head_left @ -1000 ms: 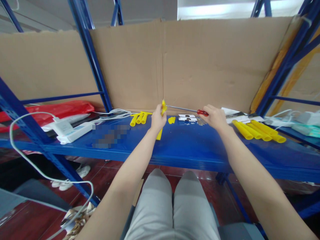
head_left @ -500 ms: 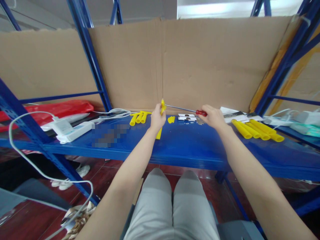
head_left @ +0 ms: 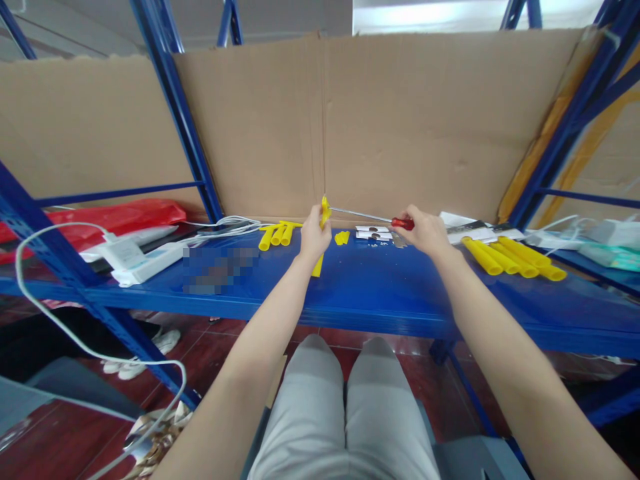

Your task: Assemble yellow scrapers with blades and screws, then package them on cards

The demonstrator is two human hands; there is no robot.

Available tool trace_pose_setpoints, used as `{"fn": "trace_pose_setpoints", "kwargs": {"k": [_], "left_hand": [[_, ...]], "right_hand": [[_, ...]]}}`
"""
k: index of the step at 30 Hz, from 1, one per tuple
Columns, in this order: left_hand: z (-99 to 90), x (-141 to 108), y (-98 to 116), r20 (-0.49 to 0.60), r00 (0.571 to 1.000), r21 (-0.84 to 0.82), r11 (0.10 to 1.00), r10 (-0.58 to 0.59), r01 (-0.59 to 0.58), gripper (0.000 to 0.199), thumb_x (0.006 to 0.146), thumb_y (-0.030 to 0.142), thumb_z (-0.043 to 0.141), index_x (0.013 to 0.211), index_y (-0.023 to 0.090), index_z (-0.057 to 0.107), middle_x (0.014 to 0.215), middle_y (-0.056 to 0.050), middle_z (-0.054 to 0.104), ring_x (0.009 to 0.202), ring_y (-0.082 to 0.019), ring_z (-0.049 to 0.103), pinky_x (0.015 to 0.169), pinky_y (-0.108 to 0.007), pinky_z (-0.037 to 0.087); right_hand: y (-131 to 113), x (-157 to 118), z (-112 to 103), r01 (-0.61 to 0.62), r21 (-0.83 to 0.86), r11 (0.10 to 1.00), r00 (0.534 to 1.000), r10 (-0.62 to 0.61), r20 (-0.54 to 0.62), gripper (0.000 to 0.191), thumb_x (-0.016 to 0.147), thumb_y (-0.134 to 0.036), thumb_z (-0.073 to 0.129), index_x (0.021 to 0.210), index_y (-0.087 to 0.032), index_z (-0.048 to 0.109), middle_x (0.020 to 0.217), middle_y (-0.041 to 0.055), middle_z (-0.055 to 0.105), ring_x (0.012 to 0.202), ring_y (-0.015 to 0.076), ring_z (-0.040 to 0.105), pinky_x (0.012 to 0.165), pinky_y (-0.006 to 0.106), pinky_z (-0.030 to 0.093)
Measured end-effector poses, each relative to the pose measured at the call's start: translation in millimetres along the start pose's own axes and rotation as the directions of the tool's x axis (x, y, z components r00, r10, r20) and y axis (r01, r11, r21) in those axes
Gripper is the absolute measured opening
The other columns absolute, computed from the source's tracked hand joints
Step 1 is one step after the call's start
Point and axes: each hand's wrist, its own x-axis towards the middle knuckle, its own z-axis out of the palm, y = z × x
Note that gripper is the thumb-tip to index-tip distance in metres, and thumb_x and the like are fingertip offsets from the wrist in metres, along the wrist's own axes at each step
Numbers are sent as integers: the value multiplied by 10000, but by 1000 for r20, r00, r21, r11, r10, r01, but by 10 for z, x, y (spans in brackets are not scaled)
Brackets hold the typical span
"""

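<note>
On the left of the blue shelf [head_left: 380, 283] we have a white power strip [head_left: 150, 265], then three short yellow tubes [head_left: 276, 236] lying with their open ends towards us. Our left hand [head_left: 314, 238] has its fingers closed round a yellow part [head_left: 325, 209], held above the shelf; its long axis runs away from us, one end showing beyond the fingers, the other below the hand. Small yellow pieces [head_left: 342, 238] and white cards [head_left: 374, 233] lie to its right. The screwdriver [head_left: 401, 223] lies crosswise, shaft pointing left to the yellow part, its red handle gripped in our right hand's [head_left: 424, 230] fingers. Farther right, longer yellow tubes [head_left: 515, 258] slant towards us.
</note>
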Motion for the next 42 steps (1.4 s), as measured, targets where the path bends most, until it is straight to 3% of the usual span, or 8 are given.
{"fn": "trace_pose_setpoints", "kwargs": {"k": [9,16,22,32,38,42], "left_hand": [[13,-1,-26,-37,998,24,999,46,-45,318,841,116,530,1147,192,495,1115,-126,683,1066,-252,659,908,-371,508],[12,1,-39,-55,996,24,998,66,-65,307,840,137,537,1140,197,511,1090,-122,687,1043,-256,666,896,-375,517],[18,-6,-40,-54,994,47,995,95,-93,331,843,117,544,1163,196,507,1098,-118,689,1053,-258,663,901,-391,520],[37,26,-169,-18,995,-16,995,94,-95,400,886,219,542,1281,190,483,1242,-140,635,1170,-268,609,1015,-443,469],[93,42,-235,-53,993,-45,993,109,-111,430,879,224,538,1306,180,514,1306,-147,606,1223,-285,572,1057,-463,438],[110,40,-244,-74,987,-23,989,143,-145,430,888,243,536,1313,176,523,1290,-138,621,1212,-272,582,1050,-443,448]], "right_hand": [[4,-13,-1,113,9,994,994,-113,10,235,898,-399,491,878,-203,619,860,107,686,787,239,614,586,290,334],[3,-8,-1,73,77,994,995,-78,64,250,891,-422,510,950,-208,626,871,102,695,779,247,622,608,296,370],[-5,6,-14,75,47,996,996,-77,46,157,871,-339,523,880,-211,615,841,89,681,752,226,608,582,280,343],[-6,-21,-4,108,40,993,994,-109,9,279,907,-403,494,1001,-218,681,967,104,720,872,252,640,643,308,404],[-27,6,-18,29,16,999,999,-29,16,219,875,-404,547,945,-222,646,878,85,713,807,248,640,599,289,374],[-40,-1,-37,76,-22,997,997,-75,5,205,893,-374,512,898,-218,645,891,97,699,816,238,630,587,286,356]]}}
